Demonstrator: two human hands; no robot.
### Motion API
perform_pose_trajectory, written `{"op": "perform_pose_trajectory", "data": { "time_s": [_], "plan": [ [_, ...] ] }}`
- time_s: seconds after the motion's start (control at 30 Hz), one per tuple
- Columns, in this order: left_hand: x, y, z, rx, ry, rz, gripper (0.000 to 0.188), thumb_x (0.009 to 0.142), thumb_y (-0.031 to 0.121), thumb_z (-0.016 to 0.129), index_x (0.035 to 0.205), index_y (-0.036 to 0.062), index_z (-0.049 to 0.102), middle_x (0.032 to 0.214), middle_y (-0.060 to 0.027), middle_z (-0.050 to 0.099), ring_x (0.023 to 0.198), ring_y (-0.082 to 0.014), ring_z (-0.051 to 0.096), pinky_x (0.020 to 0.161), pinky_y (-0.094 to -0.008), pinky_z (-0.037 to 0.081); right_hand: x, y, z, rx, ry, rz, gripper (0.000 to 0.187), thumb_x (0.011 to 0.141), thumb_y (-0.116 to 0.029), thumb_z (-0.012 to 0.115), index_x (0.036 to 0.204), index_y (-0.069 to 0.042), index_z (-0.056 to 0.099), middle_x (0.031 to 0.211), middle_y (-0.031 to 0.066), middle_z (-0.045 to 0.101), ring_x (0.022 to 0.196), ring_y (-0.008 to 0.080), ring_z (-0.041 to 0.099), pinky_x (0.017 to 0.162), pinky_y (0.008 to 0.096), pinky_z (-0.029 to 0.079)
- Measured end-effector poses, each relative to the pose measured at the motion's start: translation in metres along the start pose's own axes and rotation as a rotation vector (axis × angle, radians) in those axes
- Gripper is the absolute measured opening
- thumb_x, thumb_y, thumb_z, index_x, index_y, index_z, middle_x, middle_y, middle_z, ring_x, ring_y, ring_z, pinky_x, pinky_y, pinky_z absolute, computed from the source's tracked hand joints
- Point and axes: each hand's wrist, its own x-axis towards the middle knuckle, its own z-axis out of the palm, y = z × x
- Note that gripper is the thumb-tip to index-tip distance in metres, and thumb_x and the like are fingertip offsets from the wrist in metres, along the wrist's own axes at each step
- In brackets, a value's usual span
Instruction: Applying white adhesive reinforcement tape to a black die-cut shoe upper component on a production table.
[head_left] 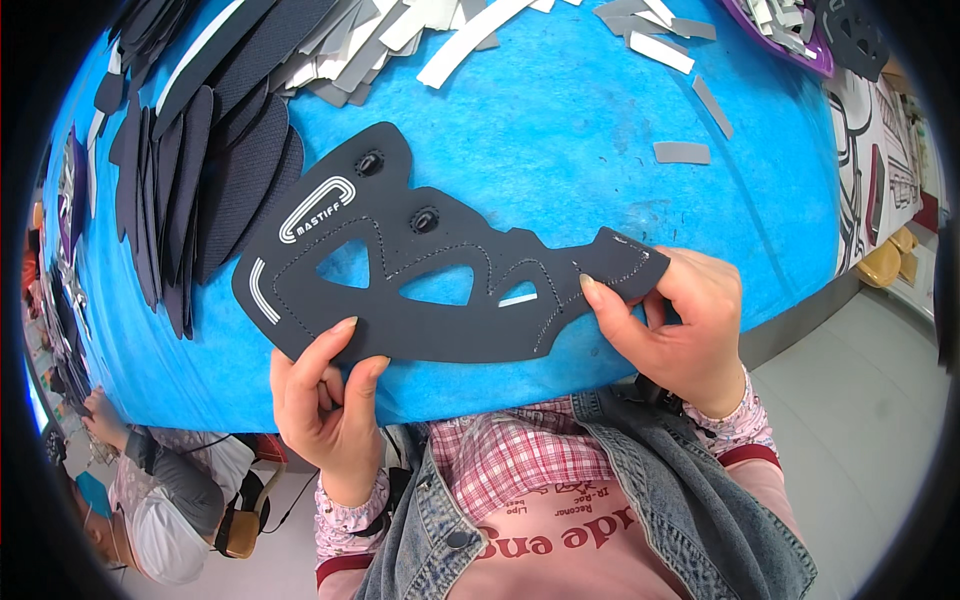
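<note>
Both hands grip one dark cut-out panel (420, 280) over the blue table (600, 150): left hand (325, 395) below its white oval label, right hand (680, 320) pinching the opposite end.

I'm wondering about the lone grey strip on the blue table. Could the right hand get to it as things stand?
Probably yes, once it lets go: the right hand pinches the dark cut-out panel, but bare blue table lies between it and the grey strip, with nothing in the way.

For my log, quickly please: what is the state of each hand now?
Left hand: closed, pinching the lower edge of the dark shoe-upper panel.
Right hand: closed, pinching the same panel's right end.
</note>
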Motion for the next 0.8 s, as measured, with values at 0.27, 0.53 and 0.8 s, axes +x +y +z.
{"op": "perform_pose_trajectory", "data": {
  "time_s": [0.27,0.53,0.8],
  "plan": [
    [0.0,0.001,0.001,0.0,-0.005,0.013,0.035,0.074,0.008,0.082,0.105,0.0012,0.068,0.108,-0.009,0.064,0.053,0.0013,0.032,0.046,-0.0159,0.022,0.002,-0.004,-0.001,-0.055,-0.011,0.039,0.016,0.073,-0.011,0.079,0.07,-0.008,0.064,0.053,0.0004,0.057,0.044,0.0157,0.055,0.041,0.0284,0.038],
    [0.002,0.001,0.0,-0.021,-0.006,0.008,0.035,0.074,0.008,0.082,0.106,0.0014,0.068,0.106,-0.0076,0.063,0.053,0.0008,0.031,0.046,-0.0166,0.022,0.001,-0.005,0.001,-0.08,-0.009,0.03,0.022,0.072,-0.012,0.079,0.065,-0.009,0.059,0.051,0.0002,0.054,0.043,0.0166,0.053,0.041,0.0293,0.037],
    [0.004,0.002,0.002,0.05,-0.002,0.049,0.037,0.071,0.004,0.082,0.106,0.0023,0.069,0.101,-0.0062,0.063,0.052,-0.0011,0.029,0.046,-0.0181,0.022,-0.005,-0.011,-0.016,-0.397,-0.043,-0.015,0.038,0.074,-0.03,0.08,0.065,-0.011,0.049,0.055,0.001,0.047,0.046,0.0184,0.048,0.042,0.0316,0.035]
  ]
}}
